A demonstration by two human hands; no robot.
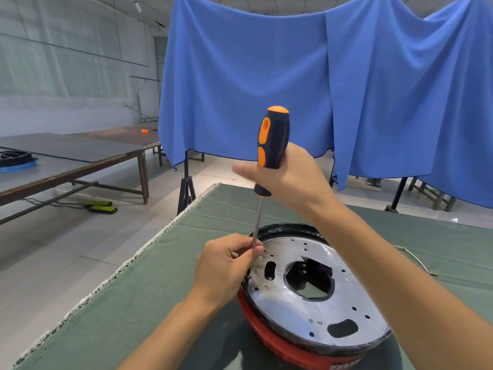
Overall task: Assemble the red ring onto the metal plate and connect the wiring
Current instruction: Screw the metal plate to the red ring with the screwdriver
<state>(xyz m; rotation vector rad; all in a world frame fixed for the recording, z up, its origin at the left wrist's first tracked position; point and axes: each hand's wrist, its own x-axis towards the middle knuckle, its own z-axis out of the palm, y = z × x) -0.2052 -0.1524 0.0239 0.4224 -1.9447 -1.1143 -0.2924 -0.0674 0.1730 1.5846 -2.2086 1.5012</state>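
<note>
- Two hands share one tool: your right hand (290,177) is wrapped round the lower handle of the screwdriver (270,148), held nearly upright.
- Your left hand (226,265) pinches the shaft low down, steadying the tip, which your fingers hide.
- Just right of your left hand lies the plate (317,308), seated on the red ring (269,340), whose edge shows beneath the plate's near rim.
- Judging by this, you are at the fastening step, driving a screw at the plate's left edge.
- Next, keep the shaft vertical, press down through your right hand, and turn; whether a screw sits under the tip cannot be told.
- Beyond your right forearm lies a wire (416,260), not yet connected.
</note>
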